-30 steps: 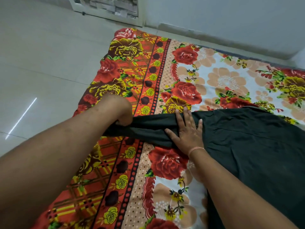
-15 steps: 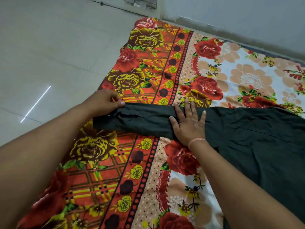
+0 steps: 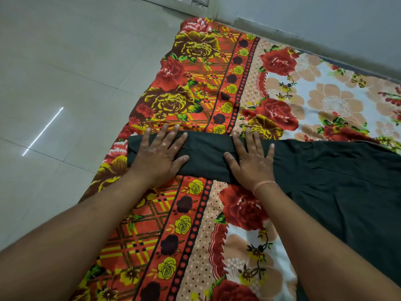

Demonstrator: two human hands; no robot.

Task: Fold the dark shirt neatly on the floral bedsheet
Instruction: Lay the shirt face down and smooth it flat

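Note:
The dark shirt (image 3: 338, 183) lies flat on the floral bedsheet (image 3: 195, 213), its body at the right and one sleeve stretched out to the left. My left hand (image 3: 157, 154) presses flat on the sleeve's cuff end, fingers spread and straight. My right hand (image 3: 252, 161) lies flat on the same sleeve nearer the shoulder, fingers spread, a thin band on the wrist. Between the two hands the sleeve looks smooth. The shirt's right part runs out of view.
Pale glossy floor tiles (image 3: 65, 83) border the bedsheet on the left, close to the cuff end. A grey wall (image 3: 325, 20) and its skirting run along the far edge of the sheet.
My left hand let go of the pinched cuff and now lies flat on the sleeve's end. The sleeve went from bunched to stretched out straight. My right hand stayed pressed on the sleeve.

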